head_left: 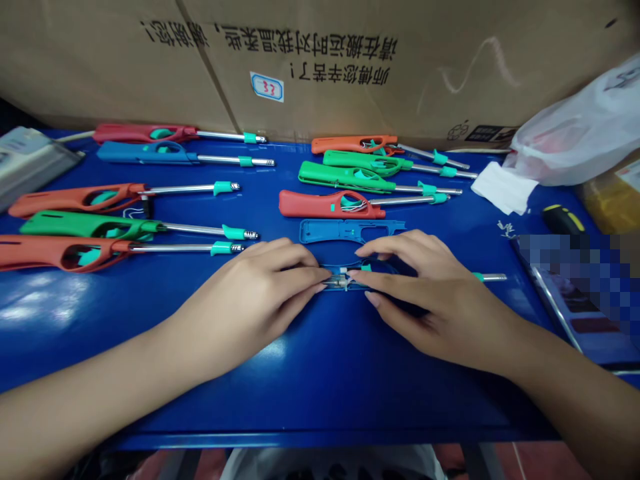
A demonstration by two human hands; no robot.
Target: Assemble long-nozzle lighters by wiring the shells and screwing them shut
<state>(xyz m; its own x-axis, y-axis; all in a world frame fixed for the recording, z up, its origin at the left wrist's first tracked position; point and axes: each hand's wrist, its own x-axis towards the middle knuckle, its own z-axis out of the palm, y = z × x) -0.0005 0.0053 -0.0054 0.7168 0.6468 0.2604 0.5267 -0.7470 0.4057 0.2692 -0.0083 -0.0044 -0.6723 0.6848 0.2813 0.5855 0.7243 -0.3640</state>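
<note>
My left hand (pixel 260 290) and my right hand (pixel 425 293) meet over an opened blue lighter (pixel 345 280) lying on the blue table (pixel 300 380). Fingertips of both hands pinch small inner parts at its middle. The lighter's metal tube with a teal collar (pixel 487 277) sticks out to the right from under my right hand. Just behind it lies a loose blue shell half (pixel 350 231).
Several long-nosed lighters in red, green and blue lie in two groups, left (pixel 125 230) and centre-back (pixel 370 180). Cardboard boxes (pixel 325 60) wall off the back. A white plastic bag (pixel 580 140), white paper (pixel 503 187) and a yellow-black tool (pixel 563 217) sit at the right.
</note>
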